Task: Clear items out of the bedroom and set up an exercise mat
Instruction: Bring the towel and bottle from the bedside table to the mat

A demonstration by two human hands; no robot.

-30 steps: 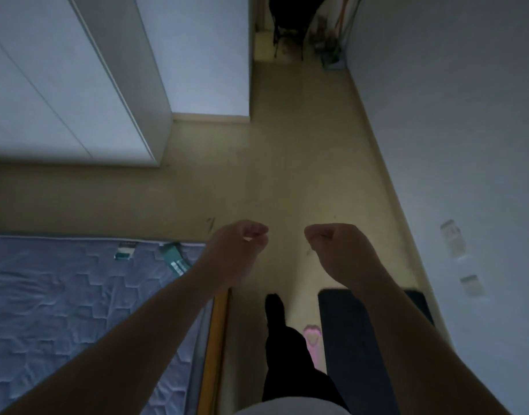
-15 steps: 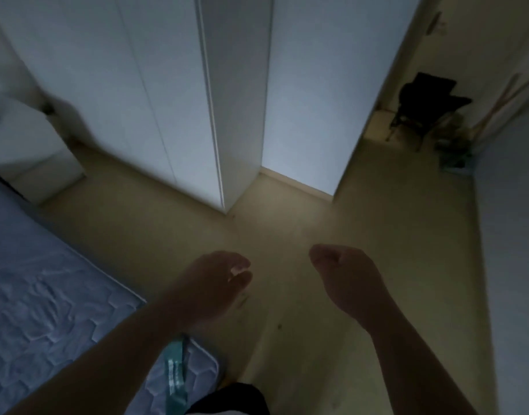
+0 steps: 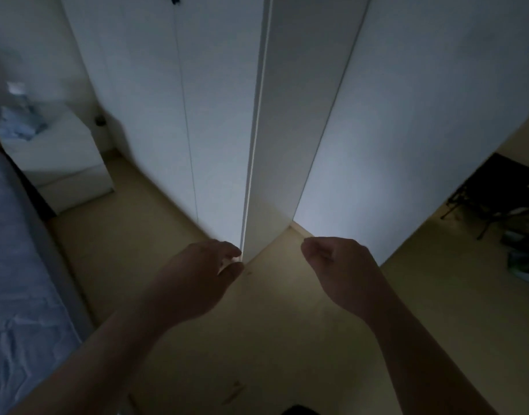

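Both hands are held out empty over the yellowish floor (image 3: 287,339) before the white wardrobe (image 3: 221,115) corner, the left hand (image 3: 201,278) with fingers curled toward the thumb, the right hand (image 3: 342,272) balled in a fist, while the blue mattress (image 3: 14,280) lies far left beside a white nightstand (image 3: 62,163) bearing blurred pale clutter (image 3: 17,121).

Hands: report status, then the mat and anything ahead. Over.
Both empty: left hand curled, right hand fisted. No exercise mat in view. Dead ahead: white wardrobe; bed at left, black chair far right.
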